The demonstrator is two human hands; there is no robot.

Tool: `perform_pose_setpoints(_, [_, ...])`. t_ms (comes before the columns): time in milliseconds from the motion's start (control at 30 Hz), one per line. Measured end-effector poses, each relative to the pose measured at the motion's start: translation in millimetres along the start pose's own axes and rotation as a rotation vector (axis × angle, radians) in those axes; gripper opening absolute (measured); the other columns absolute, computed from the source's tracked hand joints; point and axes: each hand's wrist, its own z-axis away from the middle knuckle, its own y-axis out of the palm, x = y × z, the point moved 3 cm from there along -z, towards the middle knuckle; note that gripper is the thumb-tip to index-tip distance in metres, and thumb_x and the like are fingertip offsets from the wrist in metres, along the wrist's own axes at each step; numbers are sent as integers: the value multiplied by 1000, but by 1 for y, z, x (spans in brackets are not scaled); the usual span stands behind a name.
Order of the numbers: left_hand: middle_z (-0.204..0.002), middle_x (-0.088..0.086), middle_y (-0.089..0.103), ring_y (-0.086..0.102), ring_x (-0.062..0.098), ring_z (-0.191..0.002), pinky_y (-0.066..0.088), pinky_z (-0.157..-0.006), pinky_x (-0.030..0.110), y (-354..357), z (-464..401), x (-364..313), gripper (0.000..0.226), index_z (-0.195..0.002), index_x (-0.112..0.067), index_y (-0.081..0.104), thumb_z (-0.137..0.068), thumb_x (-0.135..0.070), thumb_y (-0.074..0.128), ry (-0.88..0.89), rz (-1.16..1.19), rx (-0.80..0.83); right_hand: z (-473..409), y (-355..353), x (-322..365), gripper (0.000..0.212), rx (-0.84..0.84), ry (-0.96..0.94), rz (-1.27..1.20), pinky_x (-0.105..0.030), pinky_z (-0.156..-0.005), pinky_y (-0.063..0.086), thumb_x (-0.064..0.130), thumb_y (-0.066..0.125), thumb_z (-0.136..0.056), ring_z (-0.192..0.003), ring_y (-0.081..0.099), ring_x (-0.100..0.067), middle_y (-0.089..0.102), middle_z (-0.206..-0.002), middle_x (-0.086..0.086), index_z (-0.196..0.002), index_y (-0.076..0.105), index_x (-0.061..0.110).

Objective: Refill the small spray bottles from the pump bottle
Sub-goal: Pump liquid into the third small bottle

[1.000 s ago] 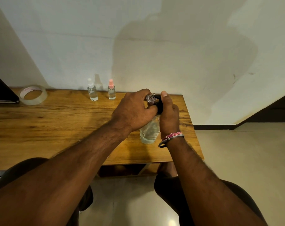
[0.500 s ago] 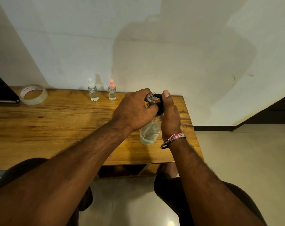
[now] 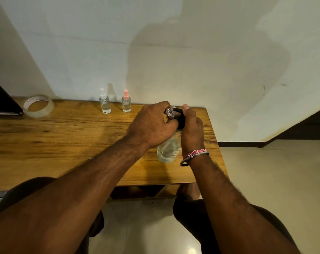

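Clear pump bottle with black pump, white-capped spray bottle, pink-capped spray bottle, brown wood-grain table

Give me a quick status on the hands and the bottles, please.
Left hand holds open small bottle at pump spout. Right hand grips pump bottle, thumb on black pump head. Two capped spray bottles at wall, clear of the work.

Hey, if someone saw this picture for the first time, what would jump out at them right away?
First, the two hands meeting near the right end of the wooden table: the left hand holds a small uncapped clear bottle at the black spout of the clear pump bottle, with the right hand on the pump. Next, two small capped spray bottles, white-topped and pink-topped, by the wall.
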Motion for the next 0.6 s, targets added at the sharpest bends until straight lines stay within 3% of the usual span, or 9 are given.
perform_pose_setpoints(167, [-78, -9, 68, 64, 12, -69, 54, -58, 32, -1, -1, 2, 9, -93, -31, 68, -85, -31, 72, -9, 0, 4, -1, 0, 1, 39, 6, 11, 6, -19, -65, 53, 42, 53, -93, -72, 68, -5, 74, -72, 5, -67, 78, 26])
perform_pose_setpoints(300, [-78, -10, 69, 65, 12, -69, 56, -59, 34, -2, -1, 1, 8, -93, -31, 67, -87, -32, 71, -2, 1, -2, 1, 2, 3, 41, 32, 15, 44, -24, -72, 55, 51, 50, -90, -79, 71, -7, 77, -77, 4, -69, 79, 33])
perform_pose_setpoints(467, [-77, -10, 69, 65, 11, -68, 57, -60, 34, -4, -2, -1, 6, -92, -32, 66, -88, -34, 71, -2, 3, -11, 7, 2, 8, 43, 68, 28, 57, -13, -68, 53, 52, 48, -101, -84, 72, -4, 79, -83, 4, -84, 78, 26])
perform_pose_setpoints(600, [-78, -10, 70, 65, 11, -69, 58, -61, 36, -5, -3, -1, 7, -94, -31, 68, -88, -35, 71, -8, 1, -14, 8, 1, 9, 47, 103, 47, 74, -22, -80, 52, 62, 44, -93, -96, 74, -9, 80, -94, 2, -90, 79, 30])
